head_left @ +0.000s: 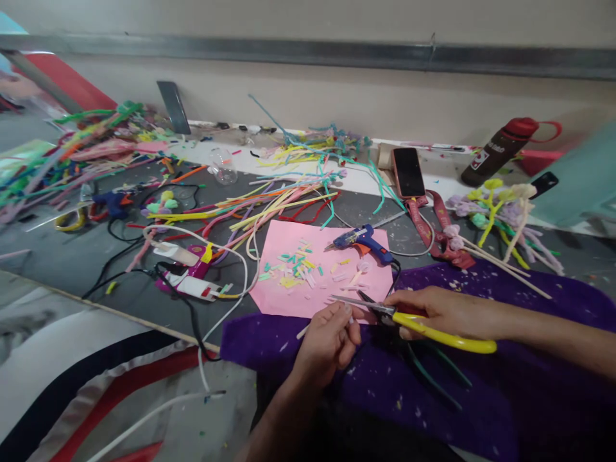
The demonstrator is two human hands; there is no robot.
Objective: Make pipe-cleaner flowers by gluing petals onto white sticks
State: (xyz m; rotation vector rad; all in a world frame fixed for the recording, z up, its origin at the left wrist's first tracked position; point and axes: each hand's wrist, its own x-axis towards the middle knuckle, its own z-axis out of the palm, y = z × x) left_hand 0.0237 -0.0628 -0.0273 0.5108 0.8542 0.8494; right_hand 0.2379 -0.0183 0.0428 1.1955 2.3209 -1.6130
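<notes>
My right hand (428,311) grips scissors (445,335) with yellow handles, their blades parted and pointing left. The blade tips are close to the fingers of my left hand (330,337). Those fingers are pinched around a thin pale stem (302,332), probably a pipe cleaner, mostly hidden by the hand. Just beyond both hands lies a pink sheet (269,256) scattered with short cut pipe cleaner pieces (298,263) in green, yellow and lilac. A blue glue gun (363,240) rests on the sheet's right side. Beneath my hands spreads a purple cloth (260,340).
Dark-handled pliers (436,372) lie on the cloth. Long pipe cleaners (216,208) and a power strip (187,276) with trailing cables are on the left. A phone (409,172), a bottle (498,153) and a pipe cleaner bunch (500,212) stand or lie at the right.
</notes>
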